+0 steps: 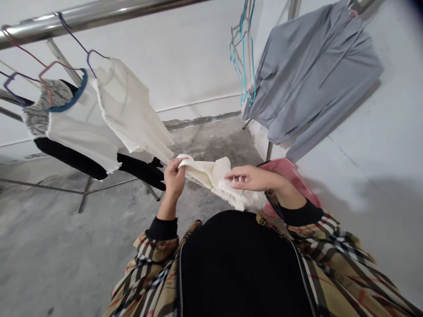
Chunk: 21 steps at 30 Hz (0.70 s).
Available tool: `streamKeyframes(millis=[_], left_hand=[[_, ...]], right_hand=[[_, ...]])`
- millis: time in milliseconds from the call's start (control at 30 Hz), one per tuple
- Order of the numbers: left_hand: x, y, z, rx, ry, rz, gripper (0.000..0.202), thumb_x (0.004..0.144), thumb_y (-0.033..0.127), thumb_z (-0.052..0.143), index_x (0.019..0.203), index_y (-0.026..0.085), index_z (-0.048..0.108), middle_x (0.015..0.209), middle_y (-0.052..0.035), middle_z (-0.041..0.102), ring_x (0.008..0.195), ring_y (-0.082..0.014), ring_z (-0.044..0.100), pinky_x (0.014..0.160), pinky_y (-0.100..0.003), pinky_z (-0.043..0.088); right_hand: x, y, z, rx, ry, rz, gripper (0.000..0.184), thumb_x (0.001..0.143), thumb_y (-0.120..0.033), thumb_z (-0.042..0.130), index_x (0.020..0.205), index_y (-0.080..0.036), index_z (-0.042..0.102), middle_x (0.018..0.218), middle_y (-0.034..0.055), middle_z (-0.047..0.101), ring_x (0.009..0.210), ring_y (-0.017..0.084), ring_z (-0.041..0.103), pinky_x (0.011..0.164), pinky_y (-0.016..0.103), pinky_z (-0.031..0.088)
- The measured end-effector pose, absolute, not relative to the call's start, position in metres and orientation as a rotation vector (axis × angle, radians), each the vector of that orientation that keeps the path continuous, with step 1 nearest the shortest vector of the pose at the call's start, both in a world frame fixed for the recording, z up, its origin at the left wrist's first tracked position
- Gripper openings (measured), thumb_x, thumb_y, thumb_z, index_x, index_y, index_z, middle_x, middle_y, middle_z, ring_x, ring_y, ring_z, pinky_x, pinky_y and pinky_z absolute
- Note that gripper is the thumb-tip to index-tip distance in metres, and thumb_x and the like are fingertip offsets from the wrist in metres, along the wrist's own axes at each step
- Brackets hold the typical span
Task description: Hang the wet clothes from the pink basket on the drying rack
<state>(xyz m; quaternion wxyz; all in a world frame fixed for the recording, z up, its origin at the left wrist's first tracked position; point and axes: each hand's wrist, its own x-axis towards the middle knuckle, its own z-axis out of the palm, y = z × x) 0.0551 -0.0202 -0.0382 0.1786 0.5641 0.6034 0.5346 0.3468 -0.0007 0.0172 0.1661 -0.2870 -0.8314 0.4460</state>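
Observation:
A cream garment (pixel 203 171) with a fluffy, ruffled edge stretches from my left hand toward my right. My left hand (pixel 175 176) is closed on one end, its fingers and thumb pinching the cloth. Over the other part is my right hand (pixel 249 178), its fingers loosely bent and a little apart against the fabric; I see no firm grip there. A pink plastic basket (pixel 297 180) is partly hidden behind my right forearm. Just beyond my left hand hangs a sheer cream top (pixel 128 97) on a purple hanger (pixel 90 61).
A metal rail (pixel 82 20) runs across the upper left. On it hang a white top with blue trim (pixel 86 119) and a grey-and-black garment (pixel 35 116). Turquoise hangers (pixel 243 57) and a grey garment (pixel 307 75) hang at right, near the white wall. Rack legs (pixel 86 189) stand on the concrete floor.

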Motion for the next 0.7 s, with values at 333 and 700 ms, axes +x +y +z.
streamKeyframes(millis=[333,700], left_hand=[[0.134,-0.030,-0.023,1.905,1.148,1.520,0.021,0.078,0.015,0.061,0.093,0.022,0.074,0.091,-0.0041,0.067,0.083,-0.0149,0.063,0.074,-0.027,0.051],[0.135,-0.057,-0.087,1.915,1.516,1.206,0.041,0.082,0.028,0.064,0.122,0.020,0.056,0.101,-0.0064,0.063,0.073,-0.0117,0.060,0.067,-0.024,0.051]], right_hand=[[0.293,0.001,-0.008,-0.982,-2.178,1.115,0.035,0.080,-0.024,0.060,0.115,-0.022,0.065,0.105,0.0047,0.072,0.094,0.022,0.067,0.082,0.033,0.048],[0.296,0.000,0.005,-1.029,-1.437,1.207,0.019,0.078,-0.033,0.062,0.092,-0.020,0.061,0.078,-0.0006,0.062,0.063,0.013,0.054,0.058,0.024,0.043]])
